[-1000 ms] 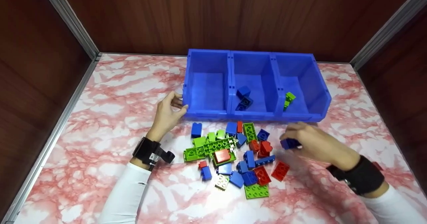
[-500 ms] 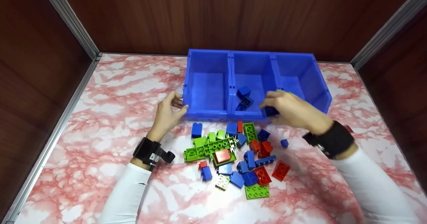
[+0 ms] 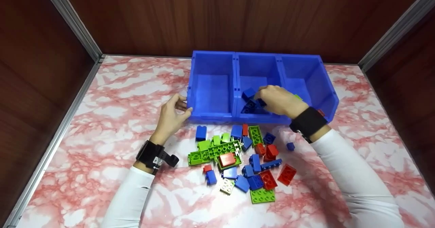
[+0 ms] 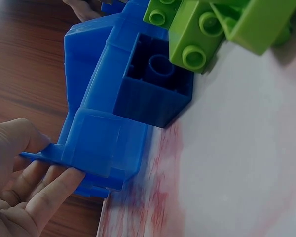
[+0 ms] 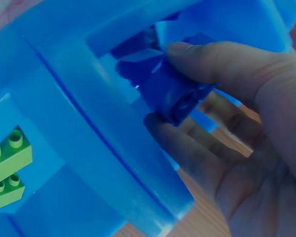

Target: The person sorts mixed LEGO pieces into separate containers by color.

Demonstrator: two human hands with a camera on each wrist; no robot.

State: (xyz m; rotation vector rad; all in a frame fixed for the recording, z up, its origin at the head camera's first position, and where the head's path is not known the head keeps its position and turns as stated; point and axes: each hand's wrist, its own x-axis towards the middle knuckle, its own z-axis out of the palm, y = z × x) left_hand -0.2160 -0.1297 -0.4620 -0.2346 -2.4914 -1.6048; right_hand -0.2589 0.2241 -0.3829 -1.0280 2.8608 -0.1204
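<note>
My left hand (image 3: 171,116) pinches the left wall of a blue three-compartment bin (image 3: 212,114), thumb on one side and fingers on the other, as the left wrist view also shows. My right hand (image 3: 280,100) is inside the middle compartment. Its thumb and fingers hold a dark blue toy brick (image 5: 170,91), with other blue bricks (image 3: 249,93) lying beside it there. Green bricks (image 5: 12,155) sit in the right compartment, mostly hidden by the right hand in the head view.
Loose blue, red and green bricks lie in front of the bin, among them a long green piece (image 3: 217,150), a red brick (image 3: 287,174) and a small blue brick (image 3: 290,146). Wood-grain panels (image 3: 217,17) enclose the marbled table (image 3: 136,78).
My right hand has carried the dark blue brick from the table's right side up and left into the middle compartment. A small blue brick stays where that hand was. The left hand keeps its place.
</note>
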